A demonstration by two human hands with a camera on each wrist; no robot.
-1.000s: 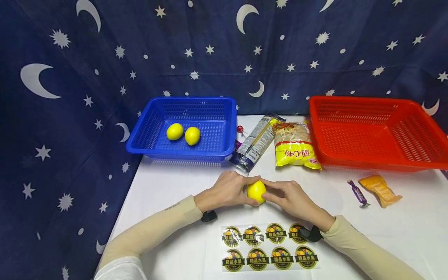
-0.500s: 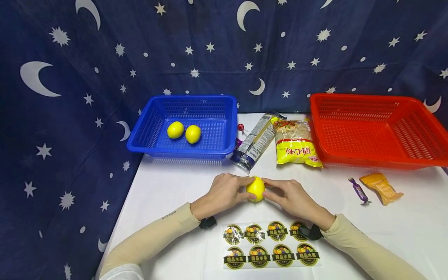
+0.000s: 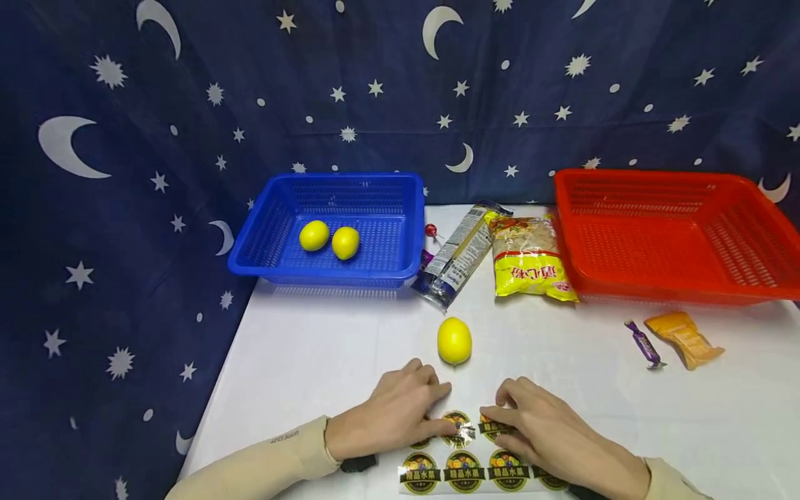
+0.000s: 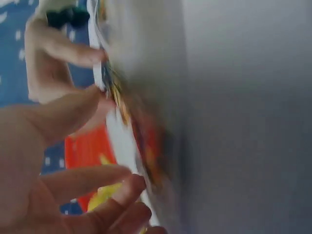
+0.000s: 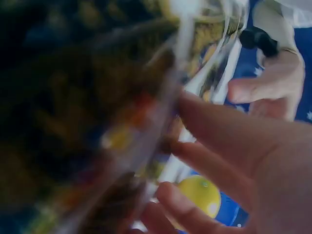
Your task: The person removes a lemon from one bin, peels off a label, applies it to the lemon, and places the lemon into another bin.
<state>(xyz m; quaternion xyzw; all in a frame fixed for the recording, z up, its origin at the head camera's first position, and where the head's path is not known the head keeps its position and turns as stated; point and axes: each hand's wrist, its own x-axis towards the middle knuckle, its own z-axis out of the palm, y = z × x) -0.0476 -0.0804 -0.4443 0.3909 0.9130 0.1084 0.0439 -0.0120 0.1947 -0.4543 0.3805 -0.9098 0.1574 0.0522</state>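
A yellow lemon (image 3: 454,341) sits by itself on the white table, beyond both hands. Nearer the person lies a sheet of round fruit stickers (image 3: 464,472), partly covered by the hands. The left hand (image 3: 403,410) rests at its far left part, with the thumb over a sticker and the fingers loosely bent. Over the far right part is the right hand (image 3: 556,434), its thumb and index finger spread across a sticker. In the right wrist view, that hand's fingertips (image 5: 187,107) are right at the sheet. Neither hand has its fingers closed round a thing.
A blue basket (image 3: 325,274) at the back left contains two lemons (image 3: 330,239). A red basket (image 3: 675,288) stands at the back right. Between them lie a lollipop (image 3: 430,230), a long packet (image 3: 462,253) and a pasta bag (image 3: 530,267). Wrapped sweets (image 3: 662,340) lie at right.
Both hands have let go of the lemon, which now stands alone on the table. They have moved back toward the person, onto the sticker sheet.
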